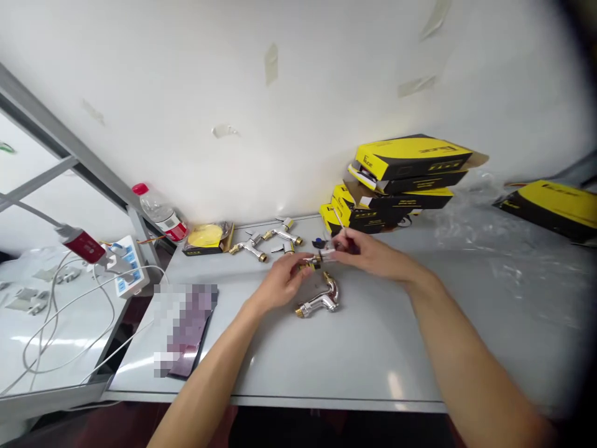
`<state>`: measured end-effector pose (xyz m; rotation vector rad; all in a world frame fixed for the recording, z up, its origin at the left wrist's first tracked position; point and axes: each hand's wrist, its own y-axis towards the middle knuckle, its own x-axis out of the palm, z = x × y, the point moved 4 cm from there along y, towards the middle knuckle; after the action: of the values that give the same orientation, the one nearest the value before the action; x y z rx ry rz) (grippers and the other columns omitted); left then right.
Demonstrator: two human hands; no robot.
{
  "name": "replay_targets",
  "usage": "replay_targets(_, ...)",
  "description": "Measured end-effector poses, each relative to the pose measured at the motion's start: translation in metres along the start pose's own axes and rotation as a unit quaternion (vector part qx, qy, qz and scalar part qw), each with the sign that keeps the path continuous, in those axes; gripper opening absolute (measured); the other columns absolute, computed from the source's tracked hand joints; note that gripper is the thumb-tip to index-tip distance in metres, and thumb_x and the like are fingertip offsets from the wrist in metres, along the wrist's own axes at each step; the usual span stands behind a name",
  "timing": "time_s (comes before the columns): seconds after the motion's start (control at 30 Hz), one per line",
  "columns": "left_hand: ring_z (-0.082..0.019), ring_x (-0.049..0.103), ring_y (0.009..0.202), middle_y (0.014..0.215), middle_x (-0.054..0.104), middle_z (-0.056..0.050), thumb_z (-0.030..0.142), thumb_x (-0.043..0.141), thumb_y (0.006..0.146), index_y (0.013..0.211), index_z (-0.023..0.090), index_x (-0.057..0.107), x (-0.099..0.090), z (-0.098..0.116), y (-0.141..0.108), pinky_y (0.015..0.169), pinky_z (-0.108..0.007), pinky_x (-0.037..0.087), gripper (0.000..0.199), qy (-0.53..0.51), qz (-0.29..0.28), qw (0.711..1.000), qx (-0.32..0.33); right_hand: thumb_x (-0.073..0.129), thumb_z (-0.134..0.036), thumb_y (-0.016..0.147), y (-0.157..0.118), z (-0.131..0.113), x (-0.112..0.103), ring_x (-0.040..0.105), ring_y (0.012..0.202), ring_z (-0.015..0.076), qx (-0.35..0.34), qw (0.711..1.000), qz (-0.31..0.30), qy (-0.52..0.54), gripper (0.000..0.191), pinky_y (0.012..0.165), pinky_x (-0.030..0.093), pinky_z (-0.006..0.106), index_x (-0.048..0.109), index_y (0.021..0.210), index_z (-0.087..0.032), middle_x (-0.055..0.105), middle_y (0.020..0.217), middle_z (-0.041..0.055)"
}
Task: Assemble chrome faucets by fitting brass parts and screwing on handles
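Note:
Near the middle of the table, my left hand [283, 277] has its fingers closed round a small chrome and brass faucet part [316, 259]. My right hand [362, 250] meets it from the right, fingers pinched at the part's other end; a thin rod [339, 220] points up from these fingers. Motion blur hides the exact grip. Just below the hands a curved chrome faucet [321, 302] with brass ends lies on the table. Behind my left hand lie more chrome faucets [249, 247], [284, 231]. A small dark piece with a blue dot [319, 242] sits behind the held part.
Yellow and black boxes [405, 180] are stacked at the back right, with clear plastic wrap [480, 218] and another box [555, 205] beyond. On the left are a bottle [163, 214], an open box [208, 239], a phone [191, 330] and a power strip [132, 267] with cables.

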<state>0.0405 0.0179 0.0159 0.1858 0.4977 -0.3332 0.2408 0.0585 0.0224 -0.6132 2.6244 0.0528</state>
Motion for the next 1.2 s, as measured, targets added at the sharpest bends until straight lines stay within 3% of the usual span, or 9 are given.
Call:
replay_targets(0.2,-0.023,0.059,0.094,0.094,0.07,-0.008,0.042,0.06,0.09,0.099,0.023,0.072,-0.001,0.006,-0.001,0.091,-0.036,0.039,0.025,0.148,-0.05,0.984,0.083,0.063,-0.049,0.078,-0.014,0.024,-0.017,0.04,0.066,0.0122,0.089,0.984,-0.089,-0.125,0.035,0.06,0.033,0.027,0.044,0.073,-0.021,0.05,0.073,-0.0006)
replay_targets(0.37,-0.023,0.056,0.093,0.091,0.065,-0.006,0.04,0.047,0.096,0.1,0.02,0.066,-0.021,-0.01,0.003,0.09,-0.038,0.04,0.028,0.252,0.086,0.964,-0.029,0.057,-0.052,0.082,-0.014,0.024,-0.017,0.058,0.086,0.0193,0.085,0.982,-0.107,-0.134,0.035,0.076,0.045,0.031,0.061,0.094,-0.019,0.066,0.095,0.0048)
replay_targets(0.53,-0.03,0.052,0.109,0.103,0.066,-0.01,0.045,0.058,0.089,0.1,0.019,0.067,-0.022,-0.023,0.003,0.098,-0.046,0.037,0.03,0.352,0.023,0.931,-0.096,0.048,-0.043,0.087,-0.007,0.023,-0.025,0.062,0.101,0.0241,0.057,0.99,-0.01,-0.128,0.034,0.09,0.047,0.037,0.062,0.107,-0.019,0.068,0.111,0.0084)
replay_targets(0.63,-0.03,0.053,0.106,0.102,0.067,-0.01,0.04,0.055,0.091,0.098,0.019,0.067,-0.02,-0.026,0.003,0.096,-0.046,0.038,0.025,0.369,0.012,0.924,-0.099,0.054,-0.044,0.083,-0.004,0.034,-0.023,0.063,0.102,0.025,0.048,0.993,-0.01,-0.105,0.033,0.092,0.049,0.038,0.063,0.105,-0.02,0.069,0.11,0.0082)
replay_targets(0.8,-0.027,0.058,0.099,0.102,0.069,-0.009,0.031,0.056,0.092,0.107,0.019,0.064,-0.02,-0.029,0.004,0.092,-0.042,0.04,0.021,0.266,0.06,0.957,-0.096,0.061,-0.053,0.078,-0.002,0.034,-0.021,0.065,0.091,0.027,0.054,0.994,0.005,-0.096,0.041,0.083,0.053,0.04,0.067,0.1,-0.019,0.071,0.098,0.0097)
replay_targets(0.93,-0.021,0.061,0.085,0.098,0.07,-0.008,0.033,0.058,0.09,0.109,0.019,0.065,-0.02,-0.022,0.004,0.082,-0.035,0.045,0.024,0.084,0.145,0.982,-0.087,0.064,-0.06,0.079,0.001,0.006,-0.007,0.062,0.112,0.0311,0.023,0.995,0.077,-0.061,0.055,0.095,0.051,0.044,0.064,0.117,-0.021,0.066,0.123,0.0115)
replay_targets(1.03,-0.016,0.06,0.072,0.086,0.069,-0.004,0.035,0.063,0.087,0.108,0.018,0.066,-0.015,-0.015,0.005,0.077,-0.031,0.046,0.027,-0.036,0.167,0.983,-0.065,0.066,-0.057,0.08,0.005,-0.008,0.023,0.058,0.122,0.0297,-0.013,1.0,0.005,0.003,0.064,0.101,0.049,0.045,0.052,0.133,-0.026,0.062,0.131,0.0099)
replay_targets(1.1,-0.014,0.059,0.069,0.085,0.069,-0.004,0.037,0.064,0.085,0.108,0.018,0.065,-0.01,-0.012,0.005,0.074,-0.029,0.047,0.03,-0.111,0.161,0.979,-0.057,0.065,-0.053,0.083,0.008,-0.01,0.039,0.062,0.115,0.0253,-0.021,0.996,-0.034,0.079,0.065,0.097,0.051,0.042,0.042,0.138,-0.027,0.066,0.122,0.0083)
replay_targets(1.2,-0.013,0.059,0.069,0.087,0.068,-0.005,0.041,0.064,0.084,0.112,0.016,0.063,-0.008,-0.013,0.006,0.069,-0.027,0.046,0.037,-0.181,0.159,0.969,-0.058,0.062,-0.05,0.085,0.011,-0.008,0.05,0.066,0.084,0.017,-0.012,0.985,-0.035,0.17,0.048,0.08,0.056,0.035,0.046,0.122,-0.023,0.067,0.1,0.0046)
